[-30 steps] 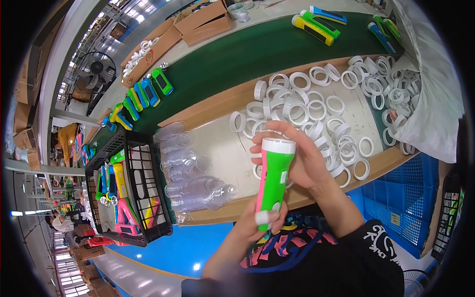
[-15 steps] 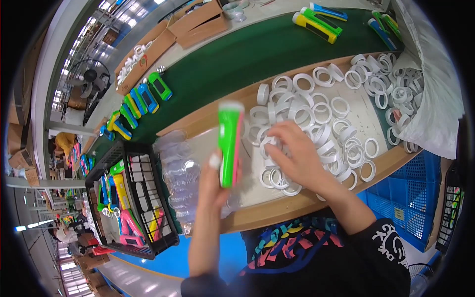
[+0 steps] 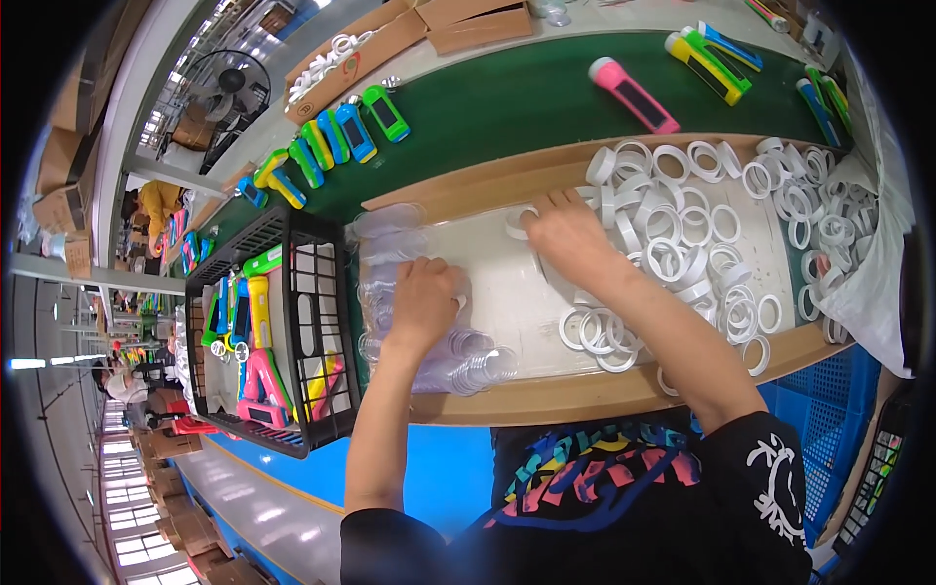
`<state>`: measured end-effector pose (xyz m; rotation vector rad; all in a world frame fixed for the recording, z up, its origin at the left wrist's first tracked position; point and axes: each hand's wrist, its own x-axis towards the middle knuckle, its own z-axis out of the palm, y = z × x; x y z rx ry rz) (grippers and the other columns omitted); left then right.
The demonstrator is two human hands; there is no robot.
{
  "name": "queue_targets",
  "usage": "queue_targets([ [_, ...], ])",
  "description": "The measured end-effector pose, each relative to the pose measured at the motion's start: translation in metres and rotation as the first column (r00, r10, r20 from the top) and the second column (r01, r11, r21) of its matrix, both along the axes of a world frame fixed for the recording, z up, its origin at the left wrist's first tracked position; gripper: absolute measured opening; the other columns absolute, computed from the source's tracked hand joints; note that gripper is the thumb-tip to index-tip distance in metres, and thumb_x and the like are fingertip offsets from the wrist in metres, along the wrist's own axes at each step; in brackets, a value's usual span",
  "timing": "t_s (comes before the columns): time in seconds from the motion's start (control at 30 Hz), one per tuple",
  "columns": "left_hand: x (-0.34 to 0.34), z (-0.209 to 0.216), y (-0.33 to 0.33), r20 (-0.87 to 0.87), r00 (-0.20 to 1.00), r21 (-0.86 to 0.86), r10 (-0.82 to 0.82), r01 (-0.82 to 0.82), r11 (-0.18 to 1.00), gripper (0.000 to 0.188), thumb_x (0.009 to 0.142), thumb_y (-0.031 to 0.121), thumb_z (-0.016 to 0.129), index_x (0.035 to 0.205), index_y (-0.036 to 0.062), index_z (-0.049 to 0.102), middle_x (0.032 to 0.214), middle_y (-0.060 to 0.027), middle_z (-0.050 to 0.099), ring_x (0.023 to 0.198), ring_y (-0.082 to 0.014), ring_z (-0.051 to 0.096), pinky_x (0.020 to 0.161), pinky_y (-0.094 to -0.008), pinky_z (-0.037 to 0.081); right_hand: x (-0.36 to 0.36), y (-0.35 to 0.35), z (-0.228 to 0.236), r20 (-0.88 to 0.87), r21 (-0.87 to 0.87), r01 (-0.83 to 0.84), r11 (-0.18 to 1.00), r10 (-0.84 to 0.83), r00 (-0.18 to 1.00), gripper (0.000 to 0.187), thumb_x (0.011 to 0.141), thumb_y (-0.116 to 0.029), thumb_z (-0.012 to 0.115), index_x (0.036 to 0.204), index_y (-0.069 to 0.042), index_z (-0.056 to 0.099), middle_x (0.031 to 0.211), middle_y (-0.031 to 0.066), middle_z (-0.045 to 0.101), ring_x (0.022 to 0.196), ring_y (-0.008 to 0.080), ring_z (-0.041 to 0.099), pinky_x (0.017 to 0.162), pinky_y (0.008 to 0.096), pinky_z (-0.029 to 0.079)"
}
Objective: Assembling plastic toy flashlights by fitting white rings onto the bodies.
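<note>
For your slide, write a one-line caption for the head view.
Left hand on clear plastic discs, right hand picking a white ring beside a black crate.

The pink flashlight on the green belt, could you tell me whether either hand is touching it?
No, the pink flashlight lies alone on the green belt, while the left hand rests on clear discs and the right hand on white rings.

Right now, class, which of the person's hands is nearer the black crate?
Left. The left hand rests on clear discs beside the black crate; the right hand lies farther, among white rings.
</note>
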<state>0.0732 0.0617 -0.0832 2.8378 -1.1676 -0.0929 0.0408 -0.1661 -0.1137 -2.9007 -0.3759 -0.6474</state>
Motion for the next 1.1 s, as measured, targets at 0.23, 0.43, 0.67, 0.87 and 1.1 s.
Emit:
queue_targets([
  [0.23,0.01,0.016,0.006,-0.448,0.878,-0.502,0.168,-0.403,0.765,0.014,0.07,-0.003,0.064,0.081,0.0061,0.066,0.079,-0.0006,0.06,0.078,-0.0124,0.055,0.07,-0.0269,0.042,-0.041,0.003,0.044,0.091,0.315,-0.084,0.945,0.057,0.994,0.019,0.075,-0.019,0.067,0.081,-0.004,0.056,0.075,0.0119,0.057,0.072,0.0294,0.059,0.066,0.0392,0.046],
  [0.43,0.008,0.045,-0.025,-0.774,0.633,-0.583,-0.016,-0.702,0.409,0.008,0.08,0.007,0.067,0.086,0.0036,0.063,0.071,-0.0003,0.058,0.054,-0.0082,0.052,0.047,-0.0208,0.042,-0.069,-0.005,0.06,-0.514,0.857,0.392,0.335,0.516,0.685,0.031,0.088,-0.025,0.06,0.089,0.001,0.044,0.076,0.0102,0.058,0.065,0.0184,0.064,0.053,0.0297,0.049],
  [0.67,0.001,0.06,-0.056,-0.743,0.662,-0.638,-0.098,-0.657,0.403,0.008,0.081,0.003,0.065,0.088,0.0011,0.061,0.072,-0.0022,0.059,0.057,-0.009,0.054,0.048,-0.0223,0.044,-0.074,-0.012,0.054,-0.383,0.881,0.473,0.002,0.591,0.71,0.03,0.093,-0.033,0.049,0.093,-0.003,0.046,0.072,0.0086,0.055,0.063,0.0199,0.061,0.057,0.029,0.049],
  [0.87,-0.002,0.071,-0.078,-0.749,0.659,-0.619,-0.068,-0.66,0.426,0.007,0.08,0.003,0.065,0.087,0.0016,0.062,0.073,-0.0024,0.06,0.057,-0.0084,0.054,0.048,-0.0214,0.043,-0.075,-0.017,0.049,-0.277,0.896,0.129,0.426,0.306,0.911,0.038,0.079,-0.013,0.068,0.108,-0.002,0.046,0.111,0.0128,0.053,0.099,0.0213,0.058,0.081,0.0324,0.05],
  [1.1,0.055,0.029,-0.093,-0.37,0.927,-0.713,0.064,-0.327,0.621,0.013,0.078,0.009,0.068,0.089,0.003,0.066,0.078,-0.0015,0.061,0.063,-0.0077,0.052,0.055,-0.0235,0.041,-0.07,-0.019,0.045,-0.116,0.939,0.047,0.341,0.183,0.976,0.067,0.067,0.003,0.069,0.128,-0.002,0.04,0.119,0.0166,0.046,0.097,0.0248,0.055,0.081,0.0336,0.046],
])
